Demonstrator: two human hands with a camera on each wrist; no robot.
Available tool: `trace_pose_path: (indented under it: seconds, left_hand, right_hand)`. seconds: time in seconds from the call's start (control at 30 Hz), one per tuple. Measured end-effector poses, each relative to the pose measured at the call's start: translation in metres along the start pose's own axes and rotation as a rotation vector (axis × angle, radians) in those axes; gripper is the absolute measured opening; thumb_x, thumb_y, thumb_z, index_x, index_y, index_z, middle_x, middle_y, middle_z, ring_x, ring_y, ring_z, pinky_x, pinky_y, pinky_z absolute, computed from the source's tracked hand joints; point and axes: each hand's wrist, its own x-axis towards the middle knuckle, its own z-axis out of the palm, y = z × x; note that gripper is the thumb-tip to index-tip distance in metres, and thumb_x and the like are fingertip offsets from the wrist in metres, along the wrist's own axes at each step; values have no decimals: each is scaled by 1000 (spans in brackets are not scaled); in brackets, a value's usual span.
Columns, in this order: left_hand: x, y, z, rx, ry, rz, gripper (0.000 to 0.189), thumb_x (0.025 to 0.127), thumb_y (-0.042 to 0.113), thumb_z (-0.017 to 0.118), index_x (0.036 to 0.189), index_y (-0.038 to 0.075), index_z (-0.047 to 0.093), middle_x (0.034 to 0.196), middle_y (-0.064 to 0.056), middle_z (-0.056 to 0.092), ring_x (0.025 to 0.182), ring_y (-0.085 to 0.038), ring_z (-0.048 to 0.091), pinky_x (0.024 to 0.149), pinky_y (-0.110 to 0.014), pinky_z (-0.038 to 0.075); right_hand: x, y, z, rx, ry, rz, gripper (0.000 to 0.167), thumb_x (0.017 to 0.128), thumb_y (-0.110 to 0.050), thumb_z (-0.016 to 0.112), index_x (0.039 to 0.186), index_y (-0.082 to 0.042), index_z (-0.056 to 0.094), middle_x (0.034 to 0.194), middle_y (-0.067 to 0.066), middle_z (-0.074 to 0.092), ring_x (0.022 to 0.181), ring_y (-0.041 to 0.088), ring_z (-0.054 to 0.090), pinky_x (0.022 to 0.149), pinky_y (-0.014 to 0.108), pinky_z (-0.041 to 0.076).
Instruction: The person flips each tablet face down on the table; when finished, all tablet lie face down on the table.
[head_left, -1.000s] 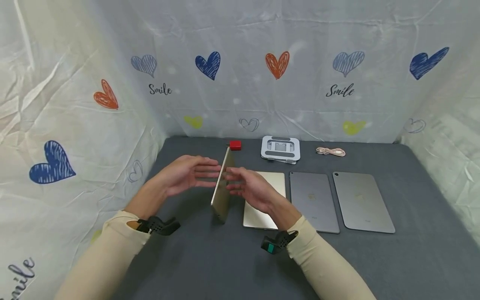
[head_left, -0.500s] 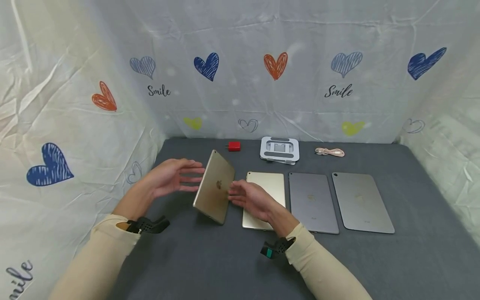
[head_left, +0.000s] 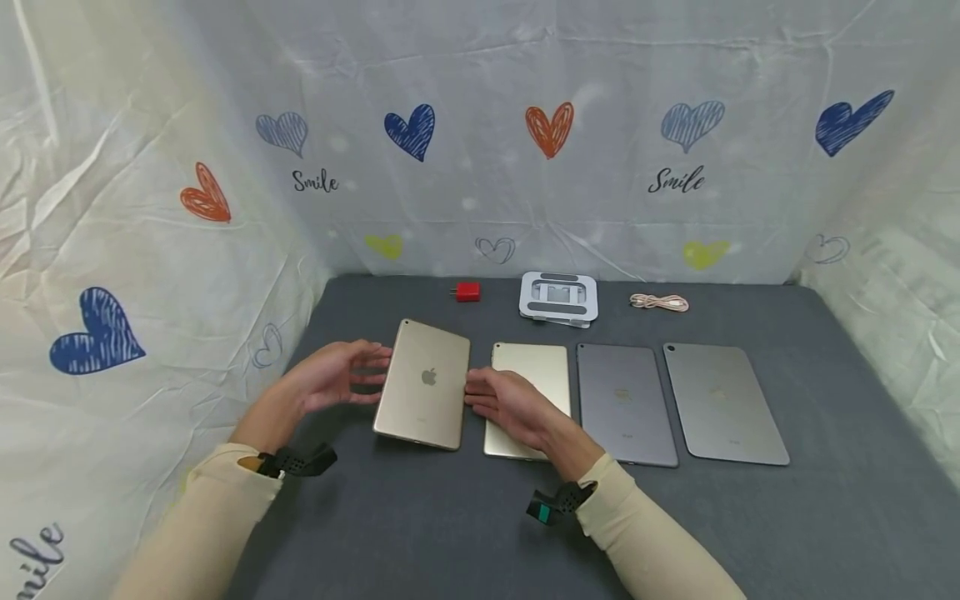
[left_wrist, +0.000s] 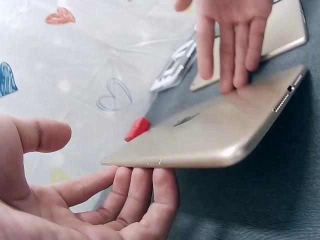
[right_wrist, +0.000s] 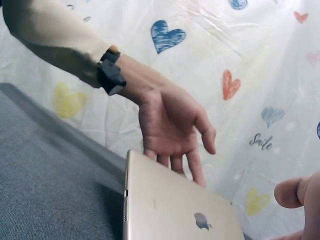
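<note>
A gold tablet (head_left: 422, 392) with an apple logo on its back stands tilted between the two hands, back face up, its left edge raised. My left hand (head_left: 333, 377) is at that raised edge; in the left wrist view the edge rests on its fingertips (left_wrist: 164, 177), with the thumb apart from the tablet. My right hand (head_left: 517, 407) is at the tablet's right edge with fingers extended and the thumb off the tablet. It partly covers a second gold tablet (head_left: 528, 357), which lies flat to the right.
A dark grey tablet (head_left: 626, 400) and a lighter grey tablet (head_left: 723, 404) lie in a row to the right. Behind them are a red charger plug (head_left: 468, 292), a folded silver stand (head_left: 558, 297) and a bundled cable (head_left: 660, 302). Heart-printed cloth encloses the grey table (head_left: 450, 533).
The tablet has turned from nearly upright on edge to a leftward lean, its back now facing up. My left hand has moved left and down with it; the right hand has shifted slightly right.
</note>
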Motion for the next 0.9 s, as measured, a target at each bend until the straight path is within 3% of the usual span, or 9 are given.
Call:
trace_pose_path:
  seconds: [0.23,0.47,0.77,0.9]
  left_hand:
    - [16,-16,4,-22,52,-47,51,116,28,45,156,-3,48,148,-14,53,126,-30,55,95,-45,62]
    - [25,-21,14,2,93,-79,46,113,27,50,149,-2,52,150,-18,51,126,-33,55,96,-47,63]
    - [26,-22,24,148,113,-70,49,115,24,50,151,-10,50,153,-29,51,124,-36,63,101,-50,65]
    - [19,-20,22,272,135,-32,59,115,26,51,159,-12,42,159,-35,48,135,-46,62,106,-52,63]
  right_hand:
    - [-8,-3,-2,-29,3,14,61,115,-24,47,165,10,33,175,27,33,165,42,31,138,49,29]
    - [-14,-6,-6,-49,-9,6,65,115,-24,48,166,11,28,177,27,27,167,42,28,138,49,27]
    - [-19,-6,-8,-74,-37,7,70,114,-25,49,168,11,23,179,27,23,167,43,25,139,50,23]
    - [-29,-8,-19,-133,-71,-16,66,115,-24,49,169,8,27,178,28,27,166,45,29,138,54,25]
